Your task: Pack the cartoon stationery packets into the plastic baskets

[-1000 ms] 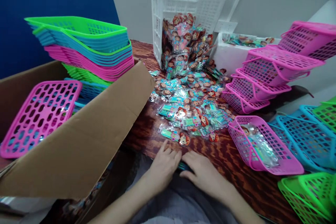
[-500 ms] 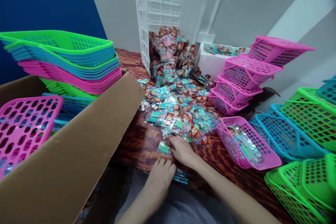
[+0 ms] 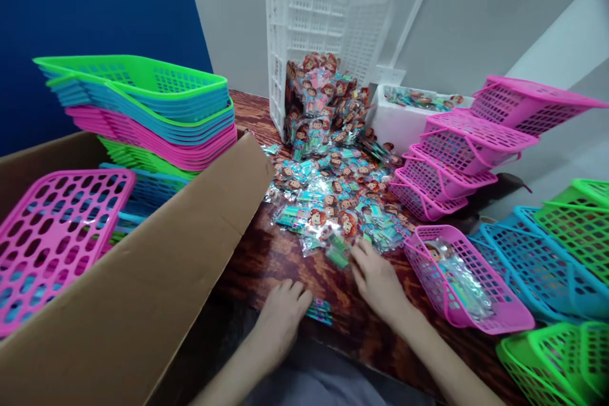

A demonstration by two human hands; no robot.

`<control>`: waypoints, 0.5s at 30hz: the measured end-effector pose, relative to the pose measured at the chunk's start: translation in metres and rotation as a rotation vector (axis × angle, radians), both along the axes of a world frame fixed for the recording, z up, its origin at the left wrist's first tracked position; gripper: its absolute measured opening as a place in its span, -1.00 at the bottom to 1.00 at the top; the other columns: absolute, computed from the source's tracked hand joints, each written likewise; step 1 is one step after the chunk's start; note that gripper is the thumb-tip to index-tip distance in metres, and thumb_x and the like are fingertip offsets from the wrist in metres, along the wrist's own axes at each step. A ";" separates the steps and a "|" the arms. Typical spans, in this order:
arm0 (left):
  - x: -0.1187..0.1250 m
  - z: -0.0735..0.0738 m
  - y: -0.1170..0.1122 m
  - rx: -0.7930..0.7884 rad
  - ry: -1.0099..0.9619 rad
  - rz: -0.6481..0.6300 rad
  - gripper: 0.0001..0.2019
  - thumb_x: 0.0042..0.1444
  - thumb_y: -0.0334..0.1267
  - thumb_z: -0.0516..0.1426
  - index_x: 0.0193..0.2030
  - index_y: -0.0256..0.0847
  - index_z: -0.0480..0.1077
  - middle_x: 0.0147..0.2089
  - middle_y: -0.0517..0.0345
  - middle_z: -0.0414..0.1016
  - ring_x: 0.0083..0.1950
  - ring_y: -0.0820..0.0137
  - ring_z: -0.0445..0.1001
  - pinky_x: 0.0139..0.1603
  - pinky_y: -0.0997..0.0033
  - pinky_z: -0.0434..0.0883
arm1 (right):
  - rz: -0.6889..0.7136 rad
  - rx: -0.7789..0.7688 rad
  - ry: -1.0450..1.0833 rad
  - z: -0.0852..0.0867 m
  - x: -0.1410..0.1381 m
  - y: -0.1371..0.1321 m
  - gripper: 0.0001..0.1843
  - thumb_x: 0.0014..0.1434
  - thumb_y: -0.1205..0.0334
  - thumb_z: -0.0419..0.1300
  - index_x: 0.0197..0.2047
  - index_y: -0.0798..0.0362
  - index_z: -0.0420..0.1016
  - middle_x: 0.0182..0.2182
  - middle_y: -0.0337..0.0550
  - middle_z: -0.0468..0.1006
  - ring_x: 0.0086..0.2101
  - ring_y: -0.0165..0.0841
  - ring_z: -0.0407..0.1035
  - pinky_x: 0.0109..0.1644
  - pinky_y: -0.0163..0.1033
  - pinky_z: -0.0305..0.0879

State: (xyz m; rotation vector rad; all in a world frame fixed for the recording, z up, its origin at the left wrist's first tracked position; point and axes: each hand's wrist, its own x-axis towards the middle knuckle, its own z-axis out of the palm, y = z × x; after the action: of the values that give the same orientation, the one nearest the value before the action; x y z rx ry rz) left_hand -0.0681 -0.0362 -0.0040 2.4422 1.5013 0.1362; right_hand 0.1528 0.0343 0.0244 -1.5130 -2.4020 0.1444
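Observation:
Clear bags with green-and-blue contents and cartoon-head pictures lie in a pile (image 3: 328, 181) on the dark wood table. My right hand (image 3: 378, 276) is at the pile's near edge, fingers pinched at the end of a green bagged packet (image 3: 337, 251), somewhat blurred. Closer to me, my left hand (image 3: 285, 307) rests on the table by its front edge. Its fingers are curled over the left end of a small stack of packets (image 3: 320, 311), and the fingertips are partly hidden.
A white crate (image 3: 304, 9) lies tipped, spilling more bags. At left, a cardboard box (image 3: 204, 222) holds stacked baskets (image 3: 157, 95). On the right stand a pink basket (image 3: 504, 311) with bags inside, stacked pink baskets (image 3: 480, 133), blue baskets (image 3: 533, 254) and green ones (image 3: 547, 349).
My right hand has moved right and away from my left hand, with the green packet at its fingertips. My left hand stays by the small stack. The view has shifted slightly left.

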 end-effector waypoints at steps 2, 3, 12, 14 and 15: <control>-0.005 -0.003 0.001 0.090 -0.044 0.029 -0.72 0.21 -0.53 0.01 -0.06 -0.16 0.41 0.04 0.00 0.43 0.06 0.19 0.38 0.06 0.16 0.39 | 0.087 -0.076 0.044 -0.002 -0.009 -0.016 -0.78 0.26 0.48 -0.02 -0.22 0.03 0.38 -0.19 -0.08 0.39 -0.24 -0.28 0.35 -0.18 -0.24 0.23; -0.006 -0.006 0.000 0.154 -0.082 0.035 -0.71 0.20 -0.53 0.01 -0.05 -0.16 0.41 0.14 -0.05 0.38 0.19 0.14 0.32 0.14 0.10 0.36 | 0.119 -0.123 0.063 -0.005 -0.014 -0.022 -0.76 0.26 0.49 -0.03 -0.24 0.02 0.39 -0.21 -0.10 0.41 -0.25 -0.29 0.36 -0.18 -0.25 0.24; -0.011 -0.013 0.000 0.268 -0.137 -0.116 -0.81 0.20 -0.44 0.03 -0.10 -0.22 0.40 0.34 -0.16 0.23 0.41 0.03 0.09 0.43 -0.22 -0.08 | 0.164 -0.437 0.191 -0.021 -0.032 -0.031 -0.69 0.16 0.45 0.10 -0.04 0.02 0.45 -0.10 -0.08 0.54 -0.10 -0.22 0.44 -0.05 -0.19 0.28; -0.014 -0.013 0.000 0.203 -0.126 -0.128 -0.78 0.24 -0.42 0.01 -0.04 -0.21 0.38 0.13 -0.05 0.42 0.22 0.15 0.33 0.44 -0.15 -0.06 | 0.175 -0.464 0.066 -0.015 -0.034 -0.022 -0.85 0.16 0.44 0.13 -0.28 0.03 0.46 -0.25 -0.13 0.53 -0.22 -0.26 0.44 -0.16 -0.23 0.24; -0.014 -0.013 0.000 0.172 -0.128 -0.115 -0.77 0.25 -0.43 -0.01 -0.03 -0.20 0.37 0.05 0.01 0.45 0.13 0.21 0.39 0.44 -0.07 -0.02 | 0.190 -0.466 0.017 -0.011 -0.037 -0.016 -0.88 0.16 0.43 0.15 -0.34 0.03 0.45 -0.29 -0.15 0.53 -0.25 -0.28 0.43 -0.19 -0.25 0.21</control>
State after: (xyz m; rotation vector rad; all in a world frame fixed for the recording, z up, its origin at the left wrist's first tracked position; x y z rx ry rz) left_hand -0.0825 -0.0360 -0.0172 2.5905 1.3421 0.4053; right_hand 0.1160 0.0188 0.0134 -1.4387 -2.6157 0.8031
